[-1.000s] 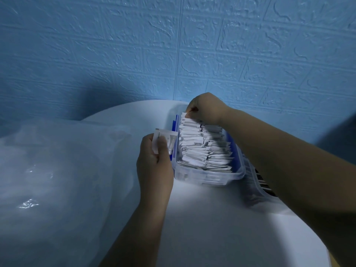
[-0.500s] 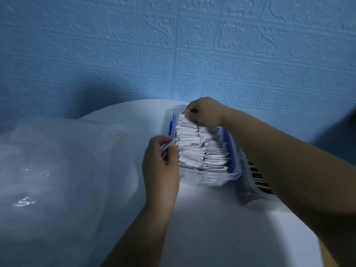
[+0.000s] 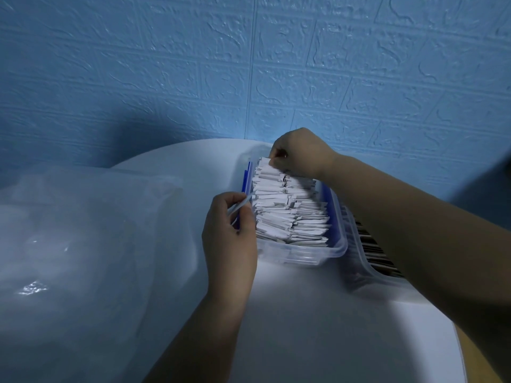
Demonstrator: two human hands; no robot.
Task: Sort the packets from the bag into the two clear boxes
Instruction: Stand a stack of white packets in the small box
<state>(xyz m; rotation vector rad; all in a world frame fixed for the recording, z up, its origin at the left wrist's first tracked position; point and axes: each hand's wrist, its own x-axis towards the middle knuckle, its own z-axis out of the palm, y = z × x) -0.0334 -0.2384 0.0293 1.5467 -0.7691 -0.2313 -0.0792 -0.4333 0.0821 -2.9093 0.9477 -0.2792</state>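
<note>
Bench point(image 3: 318, 327) is carrying everything, with blue textured wall point(image 3: 138, 64) behind. Bag point(image 3: 83, 244) is slumping over its left half, clear plastic, contents too hazy to read. First clear box point(image 3: 304, 258) is sitting centre, blue clips on its sides, with a row of white packets point(image 3: 287, 214) standing on edge and filling it nearly end to end. Second clear box point(image 3: 370, 272) is lying just beside it on the right, mostly hidden under the right forearm, dark-striped packets showing inside. Right hand point(image 3: 301, 153) is pinching the far end of the row, fingers curled on the last packet tops, probably holding the stack back. Left hand point(image 3: 228, 239) is gripping one white packet point(image 3: 240, 207) at the box's left wall. Change over the last second: that packet was facing the camera flat, now it's turned edge-on and tipping toward the row. Reading that as the insert step starting, white type going into the first box. Room is getting tight, so a gap needs opening or the packet is going to ride up.
</note>
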